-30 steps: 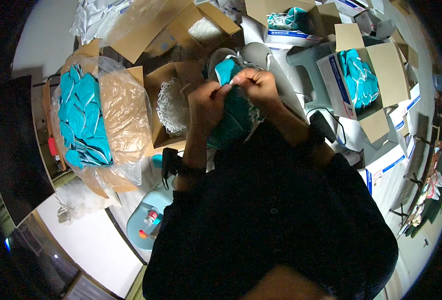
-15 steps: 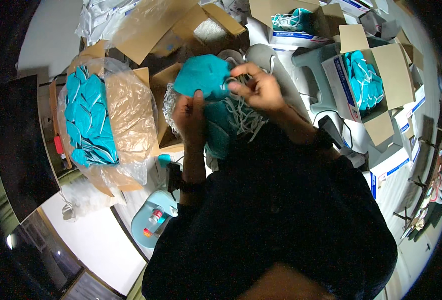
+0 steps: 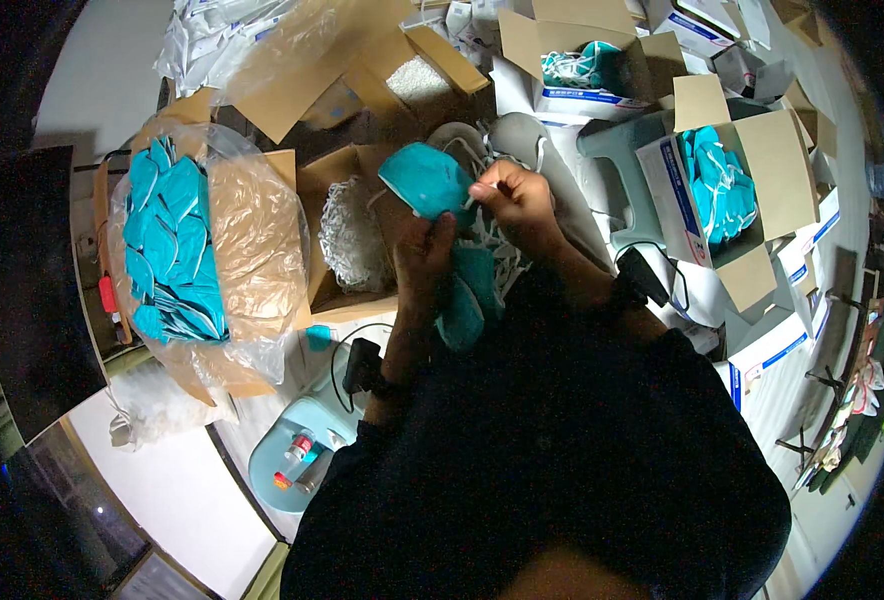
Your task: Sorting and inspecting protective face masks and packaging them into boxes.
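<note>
A teal cup-shaped face mask (image 3: 424,180) is held up in front of me. My left hand (image 3: 425,262) is closed on its lower edge, thumb on the near side. At the mask's right edge my right hand (image 3: 520,203) pinches with thumb and forefinger. A bit of white strap shows at those fingertips; whether they grip the strap or the mask's rim I cannot tell. Below, more teal masks (image 3: 470,292) lie against my lap, with loose white straps beside them. Just left of my left hand, a cardboard box (image 3: 314,285) holds a heap of white elastic straps (image 3: 352,235).
On the left, a plastic-lined carton holds stacked teal masks (image 3: 172,235). Open boxes with strapped masks (image 3: 717,185) stand at the right and far back (image 3: 587,65). A pale blue stool (image 3: 272,450) carries a bottle (image 3: 297,450). Another stool (image 3: 617,170) stands right of my knees.
The mask has shifted right and slightly down and is tilted differently. Both hands moved with it, the left one lower and to the right. More of the strap heap shows.
</note>
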The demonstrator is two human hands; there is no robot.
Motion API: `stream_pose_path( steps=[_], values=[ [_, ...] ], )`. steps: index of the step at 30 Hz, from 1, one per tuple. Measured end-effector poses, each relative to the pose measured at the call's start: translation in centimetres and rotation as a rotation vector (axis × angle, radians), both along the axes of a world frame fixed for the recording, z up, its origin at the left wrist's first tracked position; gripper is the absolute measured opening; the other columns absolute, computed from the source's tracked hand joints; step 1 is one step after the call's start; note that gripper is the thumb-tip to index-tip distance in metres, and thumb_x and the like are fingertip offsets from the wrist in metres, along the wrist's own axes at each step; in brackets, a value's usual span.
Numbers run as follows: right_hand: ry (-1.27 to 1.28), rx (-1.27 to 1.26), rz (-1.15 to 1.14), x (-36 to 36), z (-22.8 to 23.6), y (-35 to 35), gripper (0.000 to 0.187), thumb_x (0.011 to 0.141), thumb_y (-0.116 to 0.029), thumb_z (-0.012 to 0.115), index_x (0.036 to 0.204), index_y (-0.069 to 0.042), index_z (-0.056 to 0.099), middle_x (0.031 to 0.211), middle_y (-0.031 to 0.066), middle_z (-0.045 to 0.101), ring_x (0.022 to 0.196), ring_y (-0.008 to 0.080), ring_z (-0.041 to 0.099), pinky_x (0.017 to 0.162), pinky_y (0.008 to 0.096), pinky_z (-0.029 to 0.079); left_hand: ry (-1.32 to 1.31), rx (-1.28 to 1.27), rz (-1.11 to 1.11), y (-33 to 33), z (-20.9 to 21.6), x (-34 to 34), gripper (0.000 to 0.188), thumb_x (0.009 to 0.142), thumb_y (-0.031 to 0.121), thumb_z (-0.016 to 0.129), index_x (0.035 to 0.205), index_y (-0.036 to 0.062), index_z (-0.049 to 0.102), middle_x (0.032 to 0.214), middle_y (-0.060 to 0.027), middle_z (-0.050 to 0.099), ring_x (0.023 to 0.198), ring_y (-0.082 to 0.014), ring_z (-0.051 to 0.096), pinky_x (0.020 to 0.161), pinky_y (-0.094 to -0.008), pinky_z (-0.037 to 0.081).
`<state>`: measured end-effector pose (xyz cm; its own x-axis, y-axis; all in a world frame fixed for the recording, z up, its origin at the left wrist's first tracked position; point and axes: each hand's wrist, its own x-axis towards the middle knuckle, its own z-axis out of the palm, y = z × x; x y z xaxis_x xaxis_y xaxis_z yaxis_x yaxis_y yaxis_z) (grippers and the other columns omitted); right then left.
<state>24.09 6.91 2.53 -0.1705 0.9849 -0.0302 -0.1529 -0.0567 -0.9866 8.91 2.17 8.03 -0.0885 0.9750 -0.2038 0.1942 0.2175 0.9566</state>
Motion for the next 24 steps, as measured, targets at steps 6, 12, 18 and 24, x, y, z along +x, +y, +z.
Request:
stream_pose_path(
  steps=[6, 12, 18, 24],
  values=[
    [0.030, 0.025, -0.074, 3.7, -4.8, 3.4, 0.015, 0.079, 0.004, 0.062, 0.092, -0.001, 0.064, 0.081, 0.0055, 0.066, 0.064, 0.0097, 0.055, 0.057, 0.0236, 0.044, -0.246, -0.048, 0.030, -0.7, 2.9, 0.1, 0.033, 0.096, 0.030, 0.047, 0.086, 0.0013, 0.060, 0.073, -0.0059, 0.061, 0.063, -0.0096, 0.053, 0.056, -0.0252, 0.041],
    [-0.039, 0.072, 0.197, 3.0, 2.4, 2.1, 0.059, 0.072, 0.020, 0.040, 0.125, -0.002, 0.051, 0.093, 0.0029, 0.065, 0.085, 0.0103, 0.060, 0.081, 0.0225, 0.044, -0.956, -0.414, -0.219, 0.6, -0.7, -2.9, 0.048, 0.098, 0.042, 0.039, 0.082, 0.0014, 0.060, 0.047, -0.0048, 0.051, 0.035, -0.0115, 0.043, 0.037, -0.0226, 0.034],
    [0.130, 0.041, 0.229, 3.6, 0.6, 2.8, 0.007, 0.089, -0.003, 0.057, 0.095, -0.001, 0.060, 0.086, 0.0011, 0.063, 0.079, 0.0079, 0.058, 0.073, 0.0237, 0.045, -0.148, -0.207, -0.099, 0.3, -0.9, -3.4, 0.043, 0.087, 0.047, 0.059, 0.082, 0.0046, 0.058, 0.061, -0.0049, 0.055, 0.055, -0.0115, 0.051, 0.052, -0.0244, 0.042],
    [0.072, 0.073, 0.253, 3.3, 0.1, 2.8, 0.014, 0.088, -0.006, 0.060, 0.101, -0.001, 0.062, 0.090, -0.0008, 0.063, 0.079, 0.0069, 0.055, 0.075, 0.0234, 0.045, 0.379, 0.162, -0.215, 1.7, 3.5, -1.5, 0.025, 0.075, 0.018, 0.075, 0.082, 0.0022, 0.057, 0.069, -0.0092, 0.058, 0.065, -0.0174, 0.057, 0.060, -0.0299, 0.046]
  ],
)
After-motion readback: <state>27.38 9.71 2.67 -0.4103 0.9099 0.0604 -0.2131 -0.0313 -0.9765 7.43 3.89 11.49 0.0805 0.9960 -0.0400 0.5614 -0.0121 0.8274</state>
